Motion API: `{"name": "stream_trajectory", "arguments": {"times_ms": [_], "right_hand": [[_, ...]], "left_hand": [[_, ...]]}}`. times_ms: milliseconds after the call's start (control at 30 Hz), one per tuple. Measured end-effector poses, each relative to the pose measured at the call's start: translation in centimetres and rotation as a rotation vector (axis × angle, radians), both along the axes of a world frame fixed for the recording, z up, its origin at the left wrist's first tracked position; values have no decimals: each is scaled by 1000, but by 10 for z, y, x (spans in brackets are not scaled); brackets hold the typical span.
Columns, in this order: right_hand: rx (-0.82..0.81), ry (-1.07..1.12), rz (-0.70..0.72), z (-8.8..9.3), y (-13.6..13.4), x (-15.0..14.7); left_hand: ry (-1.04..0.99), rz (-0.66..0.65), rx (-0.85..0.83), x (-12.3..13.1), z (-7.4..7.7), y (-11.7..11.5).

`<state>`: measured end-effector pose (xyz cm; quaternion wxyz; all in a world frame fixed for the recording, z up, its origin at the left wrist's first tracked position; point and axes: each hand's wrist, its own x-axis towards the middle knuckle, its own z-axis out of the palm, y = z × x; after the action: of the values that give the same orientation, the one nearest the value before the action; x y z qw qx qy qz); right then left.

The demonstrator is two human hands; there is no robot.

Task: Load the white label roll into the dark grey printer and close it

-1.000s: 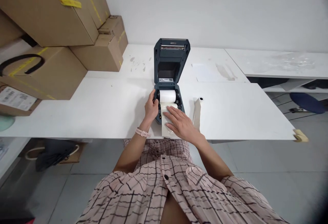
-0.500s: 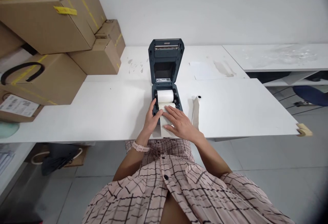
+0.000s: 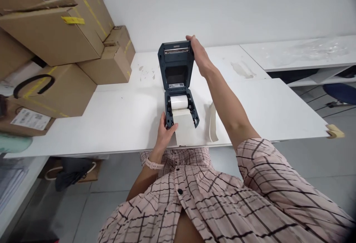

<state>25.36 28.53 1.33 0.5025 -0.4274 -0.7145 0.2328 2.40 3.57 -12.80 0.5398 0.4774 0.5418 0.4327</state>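
Note:
A dark label printer (image 3: 196,119) stands near the table's front edge with its lid (image 3: 176,60) raised. A white label roll (image 3: 178,102) sits inside it, and a strip of label paper (image 3: 185,132) runs forward out over the front. My left hand (image 3: 164,135) grips the printer's front left corner, its thumb at the strip's left edge. At the lid's top right edge, my right hand (image 3: 199,53) is closed around the rim; some fingers are hidden behind it. A loose curled strip of paper (image 3: 213,127) lies right of the printer, partly covered by my right forearm.
Cardboard boxes (image 3: 55,32) are stacked at the left of the white table (image 3: 133,124). A wall (image 3: 236,6) rises behind. A second white table (image 3: 300,56) adjoins at the right, with a blue stool (image 3: 340,93) near it. A tan corner guard (image 3: 335,131) marks the front right corner.
My right hand has left the label strip and moved up to the lid's top right edge. The left hand stays at the printer's front left. The lid remains raised.

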Motion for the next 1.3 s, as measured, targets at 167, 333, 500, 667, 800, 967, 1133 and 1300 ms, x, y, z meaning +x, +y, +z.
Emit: {"name": "stream_trajectory", "arguments": {"times_ms": [167, 333, 500, 667, 800, 967, 1133, 1300], "right_hand": [[29, 130, -42, -18, -95, -10], [-34, 130, -75, -77, -202, -20], [-461, 449, -66, -120, -238, -33], [-594, 519, -44, -137, -233, -32], [-562, 422, -37, -146, -235, -28], [-525, 473, -87, -153, -240, -36], [-468, 516, -99, -156, -239, -40], [-463, 472, -112, -159, -236, -37]], "left_hand": [[-68, -22, -10, -4, -1, -11], [-113, -48, 49, -10, -7, -12], [-146, 30, 40, -10, 5, -14], [-114, 98, 14, 7, 16, 1], [-78, 96, 54, 15, 4, 4], [-29, 109, 151, 17, -4, 3], [-16, 75, 162, 14, -3, -6], [131, 326, 72, 15, -17, -53]]}}
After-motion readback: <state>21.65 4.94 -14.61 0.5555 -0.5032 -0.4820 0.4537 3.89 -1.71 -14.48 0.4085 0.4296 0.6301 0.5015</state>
